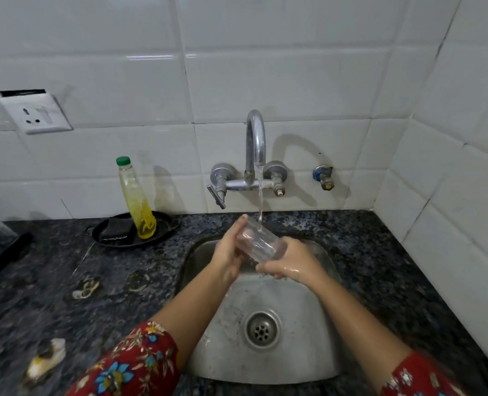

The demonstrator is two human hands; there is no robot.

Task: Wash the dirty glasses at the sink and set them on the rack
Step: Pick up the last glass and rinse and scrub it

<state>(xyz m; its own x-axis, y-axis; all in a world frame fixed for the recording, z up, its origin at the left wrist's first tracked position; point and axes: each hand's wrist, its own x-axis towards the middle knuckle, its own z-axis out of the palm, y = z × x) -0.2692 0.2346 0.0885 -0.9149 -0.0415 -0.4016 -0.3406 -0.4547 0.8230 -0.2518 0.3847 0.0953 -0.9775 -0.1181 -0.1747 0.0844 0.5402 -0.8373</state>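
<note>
Both hands grip one glass (258,243), tilted over the sink (320,324) under the tap (255,144) stream: left hand (229,252) wraps its far end, right hand (291,264) its near end. Far left stands a soap bottle (135,198) on a black tray (105,235).

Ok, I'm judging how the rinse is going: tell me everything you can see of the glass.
The glass is a clear, plain tumbler, wet, with no dirt showing. It lies tilted, almost on its side, above the sink, one end up-left and the other down-right. The left hand grips the upper end and the right hand cups the lower end. The tap's stream lands on its upper side. Which end is the mouth cannot be told.
</note>
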